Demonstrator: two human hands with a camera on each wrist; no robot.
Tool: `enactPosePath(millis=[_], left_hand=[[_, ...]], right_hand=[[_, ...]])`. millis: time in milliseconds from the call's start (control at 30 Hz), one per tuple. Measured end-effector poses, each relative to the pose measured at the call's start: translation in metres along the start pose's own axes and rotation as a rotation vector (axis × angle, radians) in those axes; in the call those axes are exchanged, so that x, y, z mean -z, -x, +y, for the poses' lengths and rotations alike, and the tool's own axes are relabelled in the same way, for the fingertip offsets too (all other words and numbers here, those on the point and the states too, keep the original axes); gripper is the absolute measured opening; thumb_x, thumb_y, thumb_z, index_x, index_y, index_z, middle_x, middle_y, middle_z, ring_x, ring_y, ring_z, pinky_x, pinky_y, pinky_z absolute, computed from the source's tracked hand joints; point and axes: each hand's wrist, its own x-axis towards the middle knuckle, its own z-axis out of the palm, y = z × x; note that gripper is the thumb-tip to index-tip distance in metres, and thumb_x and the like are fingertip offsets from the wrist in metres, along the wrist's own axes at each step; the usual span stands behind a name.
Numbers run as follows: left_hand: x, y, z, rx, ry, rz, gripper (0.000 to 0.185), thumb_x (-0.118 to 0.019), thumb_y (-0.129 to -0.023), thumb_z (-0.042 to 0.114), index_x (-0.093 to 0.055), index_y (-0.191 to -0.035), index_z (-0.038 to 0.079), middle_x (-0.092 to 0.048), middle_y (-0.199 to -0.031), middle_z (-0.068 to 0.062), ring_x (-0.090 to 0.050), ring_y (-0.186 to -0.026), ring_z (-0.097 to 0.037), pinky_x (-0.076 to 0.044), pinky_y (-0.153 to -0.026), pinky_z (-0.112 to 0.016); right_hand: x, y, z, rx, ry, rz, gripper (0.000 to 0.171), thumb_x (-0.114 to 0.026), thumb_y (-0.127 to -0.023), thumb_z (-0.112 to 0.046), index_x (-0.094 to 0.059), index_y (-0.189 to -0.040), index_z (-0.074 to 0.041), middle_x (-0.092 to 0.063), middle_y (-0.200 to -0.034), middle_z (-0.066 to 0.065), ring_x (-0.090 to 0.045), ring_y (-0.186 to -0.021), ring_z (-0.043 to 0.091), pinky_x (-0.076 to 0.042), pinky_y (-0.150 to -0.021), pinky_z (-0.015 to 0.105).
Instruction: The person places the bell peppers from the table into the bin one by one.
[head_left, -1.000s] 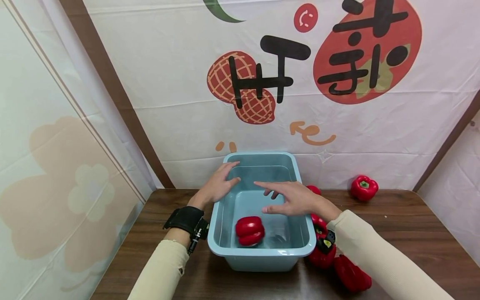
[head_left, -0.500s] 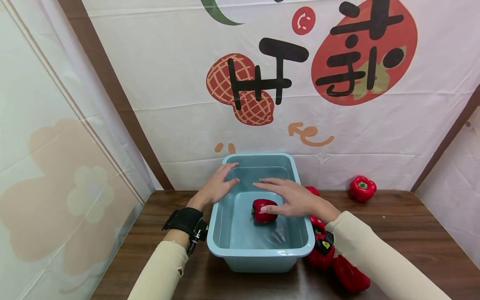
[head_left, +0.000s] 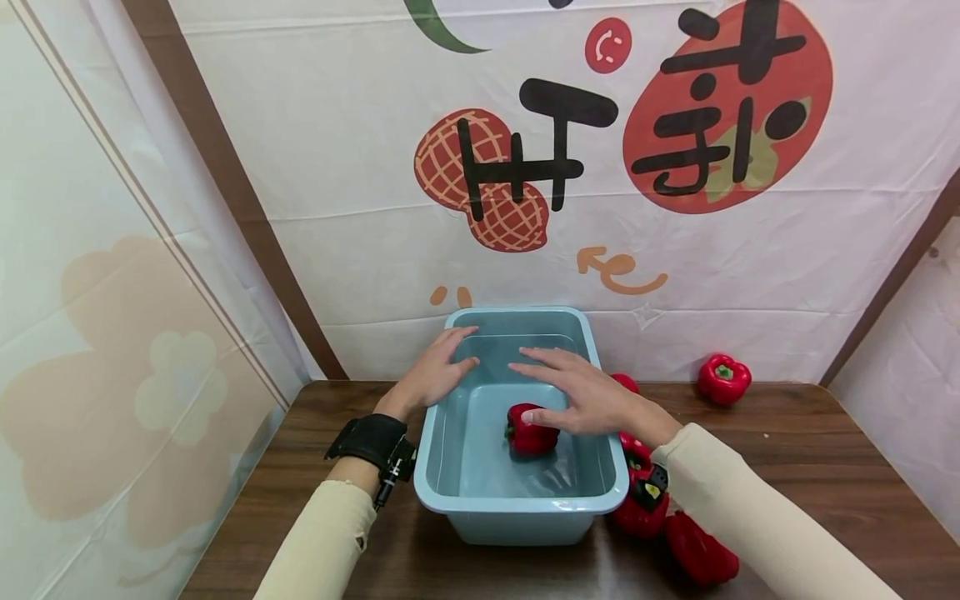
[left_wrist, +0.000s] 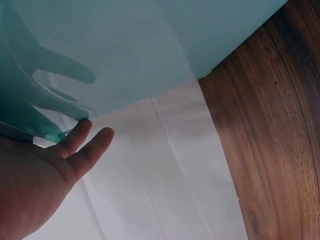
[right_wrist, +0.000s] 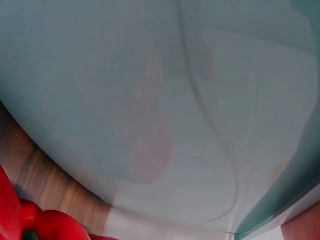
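Dark wood-grain counter set against a white fabric backdrop printed with black characters, a red fruit motif, a latticed peanut and an orange arrow. Brown posts at both corners. Pale side panel, left, bearing faint flower shapes, possibly cloth. Even, soft lighting.

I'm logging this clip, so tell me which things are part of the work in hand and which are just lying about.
In hand:
blue tub, left hand on its rim
red pepper in the tub, under the right hand

Lying about:
lone pepper by the wall
peppers beside the tub
printed banner
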Motion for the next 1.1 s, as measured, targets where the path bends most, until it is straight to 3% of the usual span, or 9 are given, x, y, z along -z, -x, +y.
enactPosePath(millis=[467,833,1100], left_hand=[[0.002,0.001,-0.001,-0.006,-0.005,-0.013,0.058,-0.051,-0.102,0.027,-0.033,-0.155,0.012,-0.029,-0.159,-0.014,-0.029,-0.146,-0.034,-0.03,-0.113,-0.058],[0.002,0.001,-0.003,0.009,-0.008,-0.014,0.058,-0.051,-0.101,0.028,-0.033,-0.155,0.014,-0.03,-0.159,-0.011,-0.03,-0.145,-0.032,-0.031,-0.113,-0.057],[0.002,0.001,-0.003,0.013,-0.007,-0.013,0.058,-0.051,-0.102,0.027,-0.034,-0.155,0.014,-0.03,-0.158,-0.011,-0.031,-0.145,-0.032,-0.03,-0.113,-0.059]], right_hand=[[0.008,0.007,-0.003,-0.049,-0.152,0.152,0.064,-0.069,-0.091,-0.041,-0.045,-0.15,-0.029,-0.037,-0.157,0.003,-0.036,-0.142,0.027,-0.036,-0.108,0.062],[0.02,0.026,0.006,-0.018,-0.218,0.295,0.056,-0.069,-0.091,-0.026,-0.052,-0.144,-0.023,-0.05,-0.146,0.003,-0.046,-0.134,0.024,-0.041,-0.105,0.061],[0.029,0.05,0.016,-0.022,-0.251,0.329,0.056,-0.067,-0.09,-0.013,-0.05,-0.144,-0.015,-0.05,-0.144,0.008,-0.049,-0.129,0.029,-0.048,-0.097,0.059]])
